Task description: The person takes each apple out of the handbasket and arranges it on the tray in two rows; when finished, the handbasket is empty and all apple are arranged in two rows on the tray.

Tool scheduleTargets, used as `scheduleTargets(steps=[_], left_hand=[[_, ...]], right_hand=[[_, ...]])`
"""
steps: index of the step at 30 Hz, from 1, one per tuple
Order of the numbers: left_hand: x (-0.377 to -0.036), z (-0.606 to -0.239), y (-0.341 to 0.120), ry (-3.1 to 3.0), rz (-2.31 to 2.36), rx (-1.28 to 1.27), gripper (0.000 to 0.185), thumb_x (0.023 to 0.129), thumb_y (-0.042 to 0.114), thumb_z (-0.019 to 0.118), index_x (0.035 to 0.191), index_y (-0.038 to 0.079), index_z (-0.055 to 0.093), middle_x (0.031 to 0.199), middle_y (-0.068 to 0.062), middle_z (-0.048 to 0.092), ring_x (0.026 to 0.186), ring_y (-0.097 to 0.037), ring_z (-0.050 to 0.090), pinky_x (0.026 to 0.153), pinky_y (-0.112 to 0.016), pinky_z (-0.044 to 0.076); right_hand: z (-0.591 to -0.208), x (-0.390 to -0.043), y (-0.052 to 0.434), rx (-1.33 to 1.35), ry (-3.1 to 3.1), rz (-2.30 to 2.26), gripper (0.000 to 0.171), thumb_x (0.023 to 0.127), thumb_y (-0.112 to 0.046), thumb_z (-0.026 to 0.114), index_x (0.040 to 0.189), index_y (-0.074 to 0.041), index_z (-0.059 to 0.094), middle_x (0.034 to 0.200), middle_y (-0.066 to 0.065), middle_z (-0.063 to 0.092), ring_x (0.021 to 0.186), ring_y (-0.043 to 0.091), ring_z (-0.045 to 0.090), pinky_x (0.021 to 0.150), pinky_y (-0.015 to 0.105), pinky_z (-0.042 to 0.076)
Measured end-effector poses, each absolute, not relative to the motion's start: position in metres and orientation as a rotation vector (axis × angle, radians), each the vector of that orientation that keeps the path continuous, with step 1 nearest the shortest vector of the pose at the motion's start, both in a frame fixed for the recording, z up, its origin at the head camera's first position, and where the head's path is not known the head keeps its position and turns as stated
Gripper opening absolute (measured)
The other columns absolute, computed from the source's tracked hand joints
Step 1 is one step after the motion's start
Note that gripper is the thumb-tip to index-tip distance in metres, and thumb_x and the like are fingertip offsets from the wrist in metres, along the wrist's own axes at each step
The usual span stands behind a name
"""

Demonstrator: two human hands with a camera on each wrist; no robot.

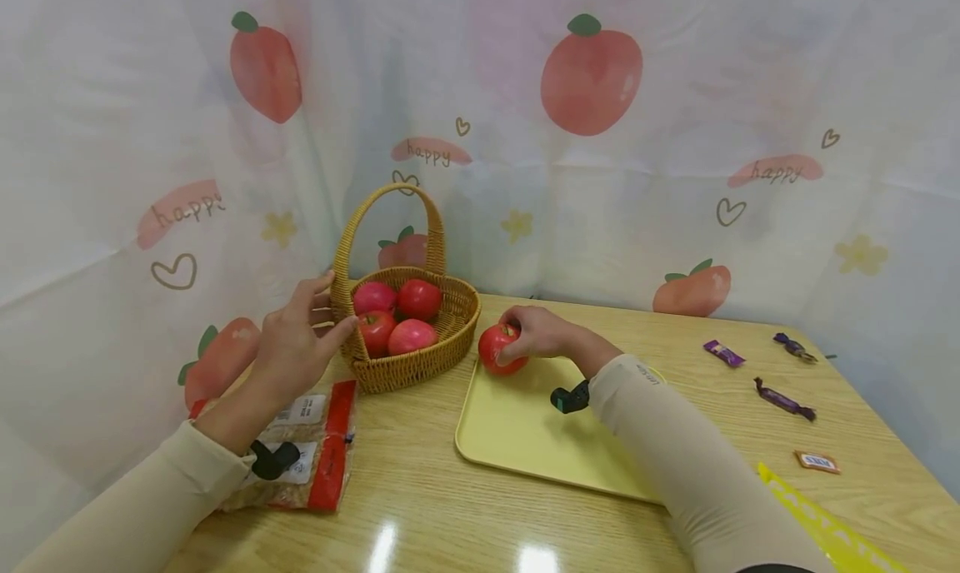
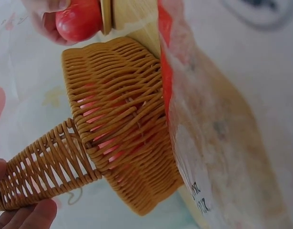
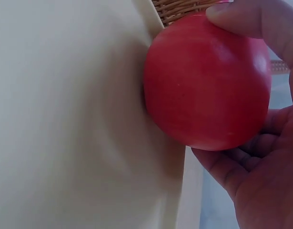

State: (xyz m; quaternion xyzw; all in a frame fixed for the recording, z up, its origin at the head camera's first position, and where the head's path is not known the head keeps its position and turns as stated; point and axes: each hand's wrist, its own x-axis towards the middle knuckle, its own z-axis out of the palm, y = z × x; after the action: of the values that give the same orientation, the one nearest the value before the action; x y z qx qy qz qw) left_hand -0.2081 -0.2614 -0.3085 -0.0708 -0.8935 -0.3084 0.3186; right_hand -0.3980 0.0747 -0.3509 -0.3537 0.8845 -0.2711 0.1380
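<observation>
A wicker basket (image 1: 408,377) with a tall arched handle (image 1: 345,248) stands left of centre, with several red apples (image 1: 412,337) inside. My left hand (image 1: 296,340) grips the handle low on its left side; in the left wrist view, fingertips (image 2: 39,217) show around the woven handle. My right hand (image 1: 543,331) holds a red apple (image 3: 208,83) with the thumb on one side and the fingers on the other. That apple is at the far left corner of a yellow tray (image 1: 540,440), and I cannot tell whether it touches the rim.
A red-edged clear bag (image 1: 326,469) of pale food lies under my left forearm. Several wrapped candies (image 1: 783,398) are scattered on the right of the wooden table (image 1: 408,473). A yellow cut-out strip (image 1: 817,523) lies near the right front. A printed curtain (image 1: 495,57) hangs behind.
</observation>
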Motion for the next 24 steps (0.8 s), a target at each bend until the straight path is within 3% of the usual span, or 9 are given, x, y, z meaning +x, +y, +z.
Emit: scheduleTargets(steps=[15, 24], left_hand=[[-0.2082, -0.3076, -0.2631, -2.339, -0.804, -0.201, 0.070, 0.095, 0.015, 0.077, 0.154, 0.005, 0.041, 0.126, -0.031, 0.067, 0.102, -0.047, 0.074, 0.081, -0.059, 0.061], [-0.2095, -0.3085, -0.2626, -2.327, -0.821, -0.221, 0.069, 0.094, 0.011, 0.078, 0.152, 0.003, 0.042, 0.125, -0.032, 0.067, 0.100, -0.047, 0.074, 0.081, -0.058, 0.061]], right_hand=[[-0.3519, -0.3958, 0.0669, -1.021, 2.541, -0.738, 0.071, 0.077, -0.041, 0.086, 0.131, -0.005, 0.057, 0.120, 0.008, 0.065, 0.106, 0.021, 0.063, 0.093, 0.034, 0.057], [-0.3504, -0.3965, 0.0742, -0.989, 2.472, -0.984, 0.085, 0.084, -0.040, 0.083, 0.150, -0.001, 0.047, 0.147, 0.017, 0.056, 0.135, 0.031, 0.054, 0.117, 0.048, 0.045]])
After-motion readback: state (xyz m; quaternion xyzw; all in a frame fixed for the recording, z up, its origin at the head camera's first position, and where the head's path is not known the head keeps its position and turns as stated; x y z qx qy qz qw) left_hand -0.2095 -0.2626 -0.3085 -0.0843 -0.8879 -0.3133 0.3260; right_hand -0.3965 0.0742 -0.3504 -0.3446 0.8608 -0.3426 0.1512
